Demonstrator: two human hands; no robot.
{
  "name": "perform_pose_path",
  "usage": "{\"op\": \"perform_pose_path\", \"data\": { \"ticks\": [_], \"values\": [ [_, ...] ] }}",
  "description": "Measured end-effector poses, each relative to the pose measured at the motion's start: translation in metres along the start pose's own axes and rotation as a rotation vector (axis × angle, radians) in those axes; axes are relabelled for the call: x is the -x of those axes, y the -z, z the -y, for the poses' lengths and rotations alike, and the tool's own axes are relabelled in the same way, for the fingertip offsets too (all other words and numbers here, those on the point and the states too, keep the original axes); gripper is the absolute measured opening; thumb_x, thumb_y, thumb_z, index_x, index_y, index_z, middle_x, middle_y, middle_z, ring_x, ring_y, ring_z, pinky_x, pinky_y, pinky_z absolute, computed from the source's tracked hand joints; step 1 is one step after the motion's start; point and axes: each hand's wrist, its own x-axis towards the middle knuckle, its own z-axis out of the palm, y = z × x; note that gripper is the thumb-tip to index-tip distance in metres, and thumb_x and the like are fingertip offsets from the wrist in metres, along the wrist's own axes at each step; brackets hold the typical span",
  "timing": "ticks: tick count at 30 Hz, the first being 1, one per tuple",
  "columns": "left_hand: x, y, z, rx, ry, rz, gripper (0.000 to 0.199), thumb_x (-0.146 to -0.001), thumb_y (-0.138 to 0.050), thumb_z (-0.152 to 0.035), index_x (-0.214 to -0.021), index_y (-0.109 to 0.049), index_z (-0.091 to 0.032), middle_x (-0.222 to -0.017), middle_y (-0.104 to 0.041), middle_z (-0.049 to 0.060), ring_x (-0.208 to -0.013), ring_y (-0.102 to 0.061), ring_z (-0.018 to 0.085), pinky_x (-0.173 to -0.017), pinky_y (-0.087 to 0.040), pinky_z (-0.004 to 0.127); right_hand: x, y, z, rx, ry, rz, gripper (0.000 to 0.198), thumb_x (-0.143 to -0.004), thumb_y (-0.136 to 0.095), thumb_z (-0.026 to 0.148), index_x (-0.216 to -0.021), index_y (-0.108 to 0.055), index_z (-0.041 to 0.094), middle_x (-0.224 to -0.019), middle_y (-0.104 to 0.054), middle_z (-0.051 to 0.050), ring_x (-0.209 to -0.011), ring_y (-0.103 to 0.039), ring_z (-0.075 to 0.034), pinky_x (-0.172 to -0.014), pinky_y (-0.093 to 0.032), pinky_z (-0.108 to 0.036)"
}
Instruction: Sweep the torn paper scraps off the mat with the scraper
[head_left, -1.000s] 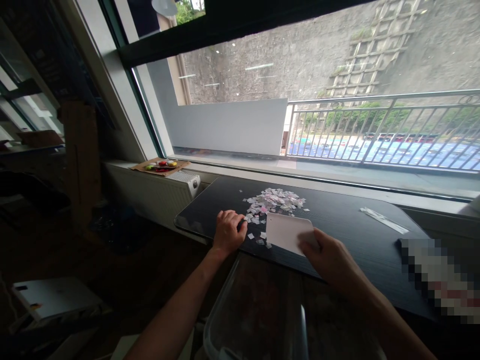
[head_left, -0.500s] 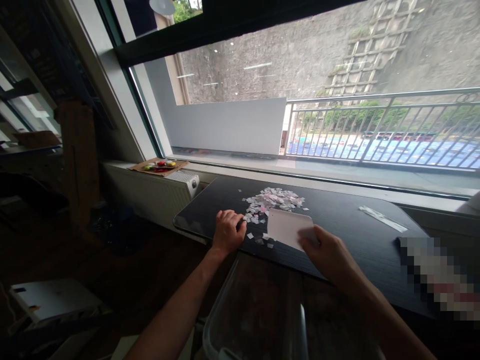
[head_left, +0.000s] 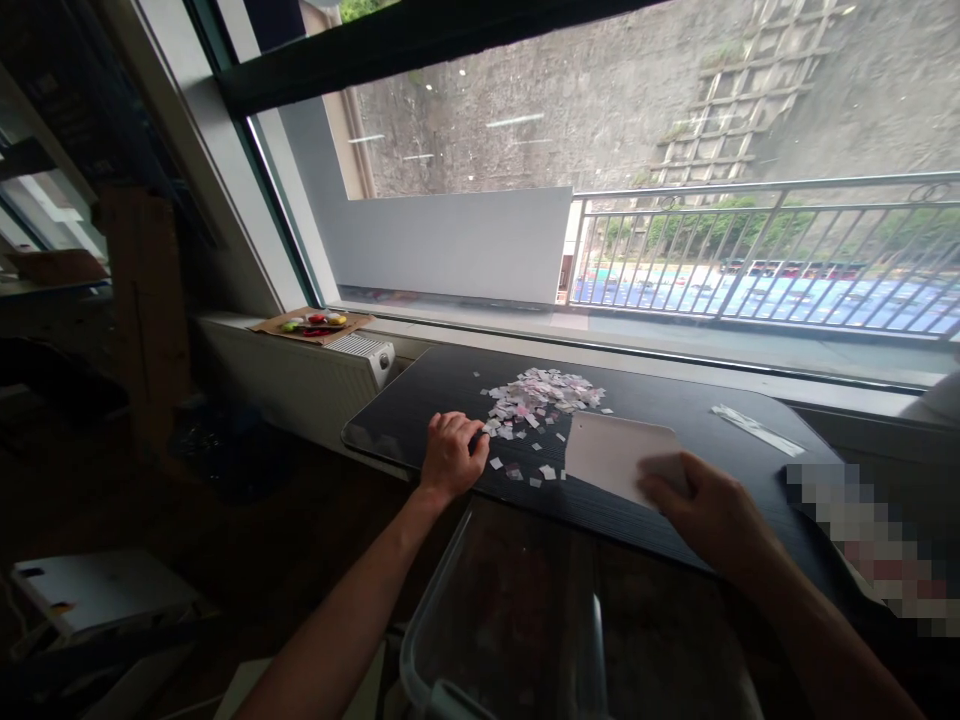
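My right hand (head_left: 701,500) grips a pale, flat scraper (head_left: 611,450) with rounded corners and a small hole near one corner. The scraper is over the dark table (head_left: 667,400), to the right of a heap of small white and pinkish paper squares (head_left: 544,392). Several loose squares (head_left: 536,475) lie in front of the heap, left of the scraper. At the heap's near left side, my left hand (head_left: 454,455) rests on the table with curled fingers. A dark patch shows between its thumb and fingers; what it holds, if anything, is hidden.
Below the table's near edge stands a clear plastic bin (head_left: 427,620). White strips (head_left: 757,430) lie on the table's right side, near a blurred-out item (head_left: 862,540). Beyond the table are a window and a radiator (head_left: 300,375) bearing a cardboard sheet with colourful items (head_left: 315,322).
My right hand has moved the scraper to the right, away from the heap, and more loose squares show in between. My left hand has stayed nearly still.
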Motion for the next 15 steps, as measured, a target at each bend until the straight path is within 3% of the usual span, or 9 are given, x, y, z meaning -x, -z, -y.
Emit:
{"op": "perform_pose_path", "data": {
  "ticks": [3,10,15],
  "values": [
    [0.0,-0.001,0.001,0.001,-0.001,-0.006,0.014,-0.084,-0.055,-0.025,-0.091,-0.067,-0.023,-0.091,-0.069,0.006,-0.104,-0.057,0.026,-0.102,-0.035,0.048,0.003,-0.001,0.002,-0.031,0.032,0.04,0.028,-0.073,-0.05,0.044,-0.079,-0.066,0.021,-0.064,-0.066,-0.002,-0.058,-0.059,-0.019,-0.056,-0.043,-0.031],
    [0.0,-0.001,0.001,0.002,-0.006,-0.013,0.014,-0.085,-0.055,-0.025,-0.091,-0.067,-0.022,-0.09,-0.069,0.006,-0.104,-0.057,0.026,-0.102,-0.034,0.048,0.005,0.011,0.001,0.076,-0.009,-0.037,0.025,-0.073,-0.051,0.041,-0.081,-0.067,0.023,-0.066,-0.067,-0.002,-0.062,-0.061,-0.021,-0.058,-0.043,-0.031],
    [0.0,-0.001,0.001,0.002,-0.015,-0.014,0.015,-0.085,-0.054,-0.025,-0.091,-0.067,-0.021,-0.09,-0.069,0.006,-0.104,-0.057,0.026,-0.101,-0.036,0.047,-0.006,-0.003,0.007,0.053,0.078,0.022,0.027,-0.076,-0.049,0.042,-0.082,-0.065,0.022,-0.065,-0.065,-0.001,-0.06,-0.059,-0.019,-0.057,-0.042,-0.03]
  ]
}}
